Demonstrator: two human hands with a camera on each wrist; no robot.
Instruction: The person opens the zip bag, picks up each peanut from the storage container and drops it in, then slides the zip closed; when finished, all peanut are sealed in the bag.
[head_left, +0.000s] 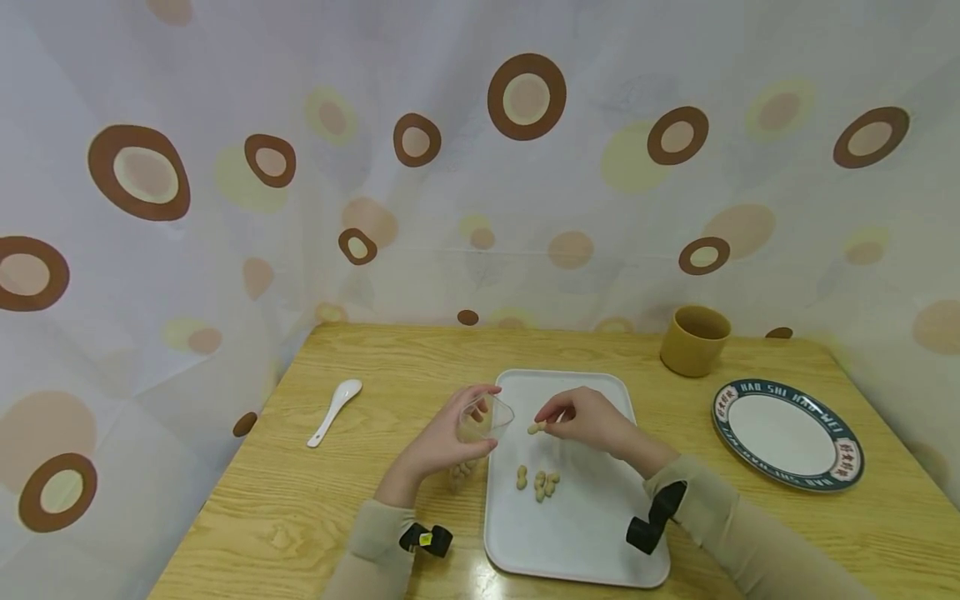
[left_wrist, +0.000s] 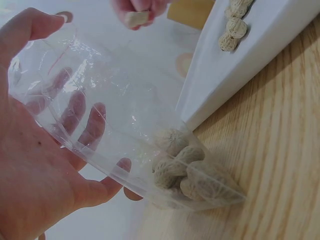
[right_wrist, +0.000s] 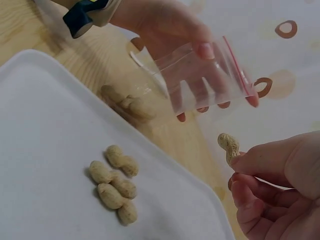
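Observation:
My left hand [head_left: 438, 437] holds a clear zip bag [left_wrist: 135, 125] near its open mouth, thumb on one side and fingers on the other. Several unshelled peanuts [left_wrist: 172, 167] lie at the bottom of the bag, which hangs beside the left edge of a white tray [head_left: 592, 533]. Above the tray, my right hand [head_left: 588, 421] pinches one peanut [right_wrist: 229, 146] between thumb and fingertips, apart from the bag mouth. Loose peanuts [right_wrist: 114, 181] sit close together on the tray.
A white spoon [head_left: 335, 412] lies on the wooden table [head_left: 262, 517] at the left. Toward the back right stands a mustard-yellow cup [head_left: 693, 342]. A dark-rimmed plate with lettering [head_left: 780, 437] lies right of the tray. A patterned curtain [head_left: 450, 208] hangs behind.

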